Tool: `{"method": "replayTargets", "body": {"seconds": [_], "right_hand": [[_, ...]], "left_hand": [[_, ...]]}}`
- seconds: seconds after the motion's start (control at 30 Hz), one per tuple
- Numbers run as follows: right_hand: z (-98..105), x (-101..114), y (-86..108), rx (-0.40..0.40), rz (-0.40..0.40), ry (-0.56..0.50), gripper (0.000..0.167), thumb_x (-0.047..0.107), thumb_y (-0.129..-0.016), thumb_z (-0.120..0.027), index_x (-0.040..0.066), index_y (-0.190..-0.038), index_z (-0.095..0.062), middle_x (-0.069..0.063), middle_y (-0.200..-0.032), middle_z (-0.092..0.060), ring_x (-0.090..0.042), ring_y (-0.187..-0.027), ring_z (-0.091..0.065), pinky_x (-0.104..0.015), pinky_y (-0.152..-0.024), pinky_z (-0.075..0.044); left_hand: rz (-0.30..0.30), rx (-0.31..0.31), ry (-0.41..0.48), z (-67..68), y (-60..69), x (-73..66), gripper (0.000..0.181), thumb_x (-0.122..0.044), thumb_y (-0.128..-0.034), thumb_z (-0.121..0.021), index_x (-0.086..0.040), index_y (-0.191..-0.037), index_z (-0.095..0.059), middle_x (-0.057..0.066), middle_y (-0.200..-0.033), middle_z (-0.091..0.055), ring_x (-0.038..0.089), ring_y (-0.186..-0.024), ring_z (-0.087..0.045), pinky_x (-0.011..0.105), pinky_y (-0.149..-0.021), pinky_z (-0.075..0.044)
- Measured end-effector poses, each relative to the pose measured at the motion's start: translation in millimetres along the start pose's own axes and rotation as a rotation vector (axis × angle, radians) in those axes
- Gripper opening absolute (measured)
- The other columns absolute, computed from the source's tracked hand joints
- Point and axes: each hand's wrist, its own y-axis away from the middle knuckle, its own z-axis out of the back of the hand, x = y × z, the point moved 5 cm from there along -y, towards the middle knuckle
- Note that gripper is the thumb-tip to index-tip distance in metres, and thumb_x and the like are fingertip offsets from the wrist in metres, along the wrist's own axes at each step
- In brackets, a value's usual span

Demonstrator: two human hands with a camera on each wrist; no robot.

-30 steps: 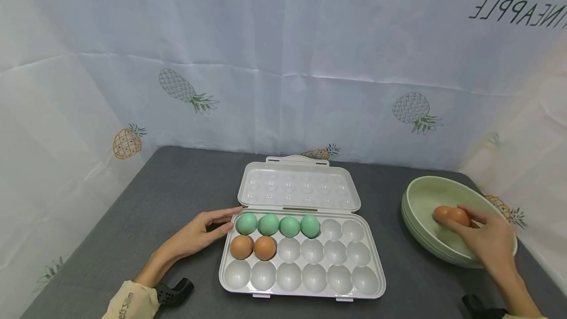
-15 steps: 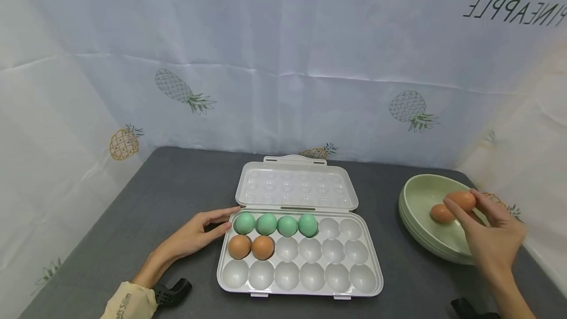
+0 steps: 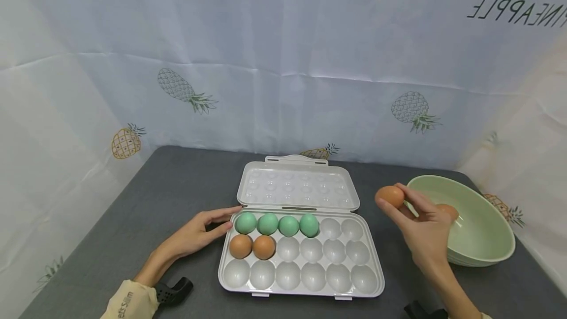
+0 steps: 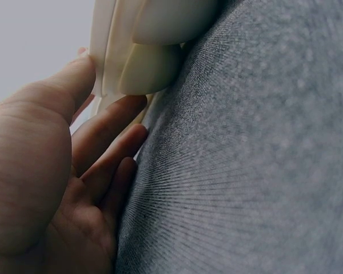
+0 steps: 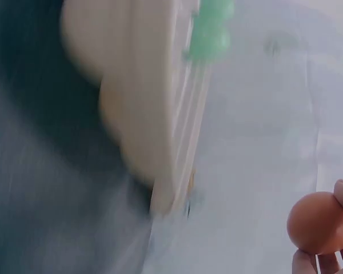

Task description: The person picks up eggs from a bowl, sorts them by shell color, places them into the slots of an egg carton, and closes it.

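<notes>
My right hand (image 3: 428, 233) pinches a brown egg (image 3: 390, 196) between thumb and fingers, in the air between the green bowl (image 3: 483, 230) and the egg box (image 3: 302, 293). The same brown egg (image 5: 319, 223) shows at the lower right of the right wrist view. My left hand (image 3: 195, 235) touches the box's left side near its back corner, thumb at the rim, fingers fairly straight. The white plastic box lies with its lid (image 3: 299, 186) folded back. Several green eggs (image 3: 267, 224) fill the left part of its back row; two brown eggs (image 3: 252, 247) sit in the middle row.
Another brown egg (image 3: 448, 211) lies in the bowl, partly hidden behind my right hand. Grey cloth (image 3: 195, 176) covers the table. A pale curtain (image 3: 283, 112) with printed pineapples hangs behind it.
My right hand has lifted a brown egg out of the bowl and carried it left toward the egg box. My left hand keeps its place at the box.
</notes>
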Motion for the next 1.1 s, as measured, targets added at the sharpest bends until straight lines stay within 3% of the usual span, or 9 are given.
{"method": "replayTargets", "body": {"seconds": [0.27,0.57,0.8,1.1], "right_hand": [[-62.2,-1.8,31.6,0.219,-0.014,0.156,0.047,-0.017,-0.069,-0.085,-0.006,-0.113,-0.075,0.006,-0.106,-0.074,-0.004,-0.100,-0.071,-0.021,-0.089,-0.058],[-110.8,-19.2,69.8,0.433,-0.081,0.098,0.044,-0.006,-0.069,-0.090,-0.004,-0.110,-0.076,-0.013,-0.111,-0.073,-0.001,-0.102,-0.068,-0.024,-0.092,-0.058],[-125.5,-34.4,92.1,0.569,-0.173,0.074,0.043,0.003,-0.071,-0.092,-0.001,-0.110,-0.076,-0.016,-0.113,-0.074,-0.001,-0.101,-0.067,-0.023,-0.091,-0.059],[-128.6,-39.7,97.7,0.597,-0.183,0.052,0.042,0.004,-0.071,-0.092,-0.002,-0.109,-0.077,-0.017,-0.111,-0.074,-0.001,-0.102,-0.066,-0.023,-0.094,-0.057]], "left_hand": [[0.000,0.005,0.009,-1.2,-0.3,1.7,0.043,-0.024,-0.1056,-0.059,-0.018,-0.148,-0.056,0.007,-0.149,-0.059,-0.009,-0.134,-0.046,0.013,-0.108,-0.038],[-0.017,0.004,0.012,-0.6,-0.4,1.1,0.043,-0.022,-0.1055,-0.059,-0.016,-0.148,-0.056,0.008,-0.148,-0.060,-0.008,-0.133,-0.048,0.012,-0.108,-0.039],[-0.015,0.008,0.005,-0.7,-1.3,0.7,0.043,-0.023,-0.1056,-0.058,-0.017,-0.148,-0.056,0.007,-0.148,-0.060,-0.007,-0.133,-0.048,0.013,-0.108,-0.039],[-0.018,0.004,-0.001,0.1,-0.8,0.6,0.042,-0.022,-0.1055,-0.059,-0.017,-0.147,-0.057,0.007,-0.148,-0.060,-0.008,-0.134,-0.047,0.013,-0.108,-0.038]]}}
